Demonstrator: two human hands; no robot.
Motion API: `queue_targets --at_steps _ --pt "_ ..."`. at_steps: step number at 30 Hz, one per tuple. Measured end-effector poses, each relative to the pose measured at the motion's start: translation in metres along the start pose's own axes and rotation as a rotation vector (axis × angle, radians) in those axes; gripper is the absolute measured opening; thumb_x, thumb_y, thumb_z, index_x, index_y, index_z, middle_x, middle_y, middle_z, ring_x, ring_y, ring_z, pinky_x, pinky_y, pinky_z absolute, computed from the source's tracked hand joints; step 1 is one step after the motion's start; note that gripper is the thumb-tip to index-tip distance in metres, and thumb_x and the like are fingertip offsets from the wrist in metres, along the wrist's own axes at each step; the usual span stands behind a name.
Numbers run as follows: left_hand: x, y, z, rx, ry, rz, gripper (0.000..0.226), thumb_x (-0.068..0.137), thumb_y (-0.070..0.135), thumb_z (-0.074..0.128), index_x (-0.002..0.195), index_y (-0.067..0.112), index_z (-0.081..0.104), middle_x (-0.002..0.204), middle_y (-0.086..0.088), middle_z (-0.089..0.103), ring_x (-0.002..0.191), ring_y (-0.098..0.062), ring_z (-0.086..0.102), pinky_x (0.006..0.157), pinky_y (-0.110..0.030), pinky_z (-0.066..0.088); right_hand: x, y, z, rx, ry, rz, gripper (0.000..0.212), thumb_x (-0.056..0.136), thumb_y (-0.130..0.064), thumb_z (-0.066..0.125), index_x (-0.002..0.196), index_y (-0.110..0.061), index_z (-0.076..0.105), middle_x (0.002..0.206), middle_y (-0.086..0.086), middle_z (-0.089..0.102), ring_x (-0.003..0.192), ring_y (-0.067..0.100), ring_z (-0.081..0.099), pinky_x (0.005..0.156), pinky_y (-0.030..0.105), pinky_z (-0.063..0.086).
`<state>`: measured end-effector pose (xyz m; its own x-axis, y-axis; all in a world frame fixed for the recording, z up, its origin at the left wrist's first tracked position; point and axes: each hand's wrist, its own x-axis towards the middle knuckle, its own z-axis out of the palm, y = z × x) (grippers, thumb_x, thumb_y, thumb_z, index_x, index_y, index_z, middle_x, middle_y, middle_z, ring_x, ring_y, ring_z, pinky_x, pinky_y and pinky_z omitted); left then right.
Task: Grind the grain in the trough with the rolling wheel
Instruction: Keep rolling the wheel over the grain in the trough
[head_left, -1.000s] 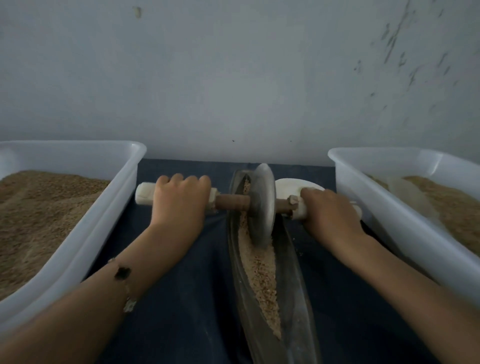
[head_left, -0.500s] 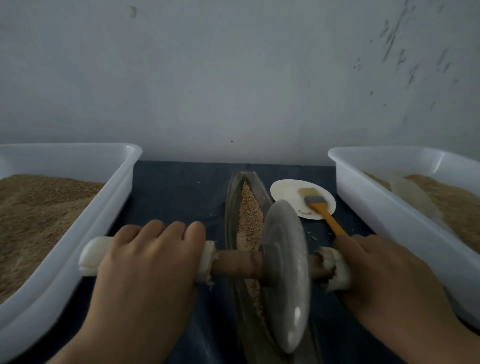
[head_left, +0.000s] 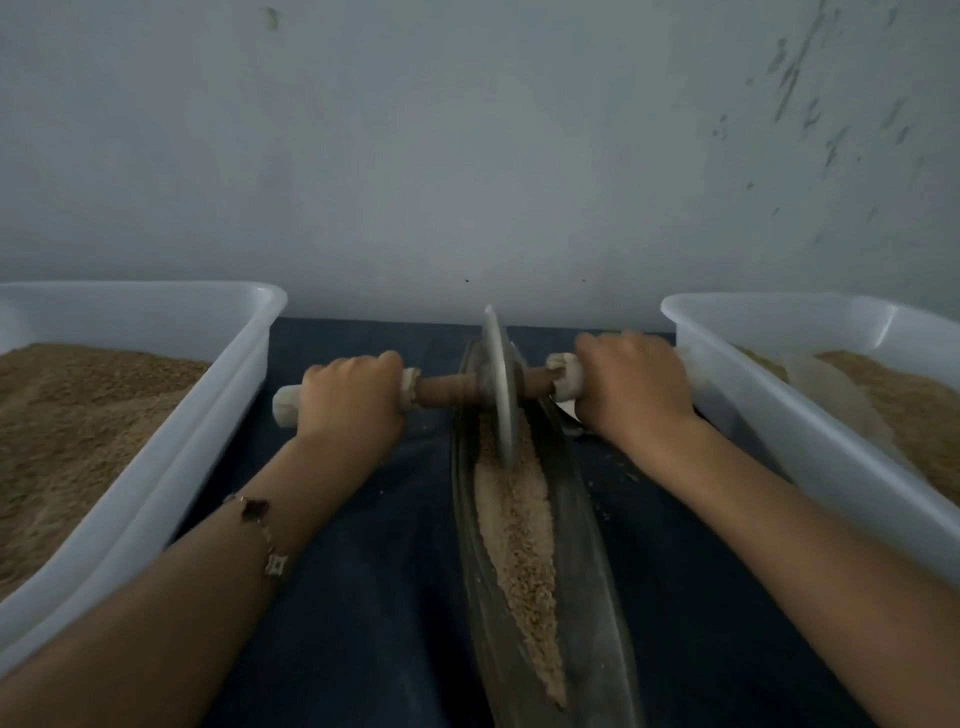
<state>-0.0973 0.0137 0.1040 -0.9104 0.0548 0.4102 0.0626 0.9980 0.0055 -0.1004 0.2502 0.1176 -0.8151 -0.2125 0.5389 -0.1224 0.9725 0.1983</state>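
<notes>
A long, narrow metal trough (head_left: 592, 571) lies lengthwise on the dark blue cloth, with pale crushed grain (head_left: 519, 530) along its bottom. The grey metal rolling wheel (head_left: 500, 384) stands on edge at the trough's far end, its rim sunk in the grain. A brown wooden axle (head_left: 447, 391) runs through it, with white wrapped grips at both ends. My left hand (head_left: 350, 397) grips the left handle. My right hand (head_left: 631, 387) grips the right handle and hides most of it.
A white plastic tub (head_left: 208, 415) of brown grain stands at the left, another white tub (head_left: 779, 415) of grain at the right. A grey wall rises right behind the trough. Loose crumbs dot the blue cloth (head_left: 363, 597).
The wheel has rolled from the trough's near end back to its far end, both arms stretched out. The small plate and brush seen half a second ago are now hidden behind my right hand.
</notes>
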Motion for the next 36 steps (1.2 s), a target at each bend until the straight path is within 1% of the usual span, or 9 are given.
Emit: queue_targets --at_steps 7,13,15,17,19,24,27,31,36 --pt "-0.004 0.004 -0.011 0.077 -0.009 0.077 0.017 0.084 0.021 0.054 0.083 0.022 0.037 0.077 0.004 0.045 0.071 -0.017 0.041 0.068 -0.032 0.031 -0.016 0.003 0.003 0.043 -0.022 0.038 0.026 0.078 -0.027 0.064 0.076 -0.022 0.038 0.082 0.006 0.063 0.069 0.023 0.046 0.061 0.031 0.027" --pt "-0.056 0.004 -0.037 0.127 0.077 0.199 0.029 0.083 0.034 0.056 0.078 0.027 0.028 0.077 0.010 0.042 0.075 -0.014 0.046 0.071 -0.029 0.031 -0.074 0.008 -0.024 0.141 -0.159 0.041 0.012 0.079 -0.026 0.058 0.089 -0.025 0.051 0.083 -0.003 0.061 0.075 0.022 0.059 0.056 0.030 0.036" --pt "-0.081 0.000 -0.046 0.073 0.099 0.247 0.035 0.079 0.034 0.059 0.071 0.030 0.024 0.068 0.012 0.036 0.065 -0.011 0.039 0.064 -0.027 0.031 -0.096 0.009 -0.043 0.120 -0.103 -0.019 0.021 0.071 -0.023 0.071 0.083 -0.025 0.054 0.068 -0.009 0.051 0.060 0.015 0.049 0.049 0.026 0.030" --pt "-0.102 -0.004 -0.060 0.000 0.076 0.321 0.049 0.059 0.028 0.074 0.064 0.032 0.026 0.055 0.013 0.033 0.050 -0.008 0.033 0.048 -0.022 0.020 -0.116 0.012 -0.062 0.131 0.000 -0.095 0.038 0.047 -0.010 0.084 0.067 -0.021 0.053 0.057 -0.008 0.043 0.050 0.013 0.038 0.045 0.025 0.027" --pt "-0.114 -0.009 -0.073 -0.065 0.012 0.352 0.058 0.041 0.027 0.082 0.060 0.034 0.027 0.046 0.015 0.033 0.039 -0.004 0.033 0.045 -0.014 0.011 -0.130 0.015 -0.073 0.107 0.046 -0.149 0.044 0.034 -0.007 0.085 0.061 -0.019 0.053 0.053 -0.004 0.043 0.046 0.016 0.039 0.042 0.028 0.032" --pt "-0.114 -0.011 -0.075 -0.046 -0.002 0.372 0.064 0.032 0.024 0.084 0.060 0.034 0.027 0.044 0.012 0.036 0.036 -0.006 0.036 0.046 -0.011 0.008 -0.128 0.018 -0.066 0.096 0.017 -0.165 0.043 0.034 -0.009 0.085 0.058 -0.019 0.052 0.051 -0.007 0.040 0.043 0.017 0.039 0.039 0.031 0.037" --pt "-0.098 -0.008 -0.053 -0.043 0.107 0.344 0.061 0.037 0.019 0.085 0.062 0.028 0.029 0.049 0.012 0.035 0.043 -0.009 0.030 0.046 -0.019 0.014 -0.111 0.013 -0.048 0.116 0.041 -0.109 0.044 0.036 -0.008 0.085 0.059 -0.019 0.050 0.051 -0.008 0.037 0.043 0.018 0.042 0.040 0.029 0.034" --pt "-0.056 -0.004 -0.020 0.074 0.145 0.171 0.037 0.075 0.029 0.066 0.072 0.028 0.029 0.069 0.011 0.041 0.064 -0.010 0.035 0.065 -0.028 0.028 -0.067 0.010 -0.018 0.100 0.052 -0.052 0.027 0.053 -0.010 0.079 0.069 -0.013 0.057 0.061 0.007 0.058 0.054 0.030 0.052 0.048 0.032 0.035" --pt "-0.017 0.004 -0.011 0.081 0.111 0.018 0.022 0.083 0.022 0.058 0.081 0.022 0.036 0.087 0.003 0.060 0.079 -0.019 0.053 0.069 -0.029 0.028 -0.015 0.010 0.015 0.043 0.046 0.053 0.026 0.074 -0.012 0.061 0.073 -0.019 0.036 0.076 0.008 0.059 0.064 0.021 0.030 0.060 0.033 0.021"
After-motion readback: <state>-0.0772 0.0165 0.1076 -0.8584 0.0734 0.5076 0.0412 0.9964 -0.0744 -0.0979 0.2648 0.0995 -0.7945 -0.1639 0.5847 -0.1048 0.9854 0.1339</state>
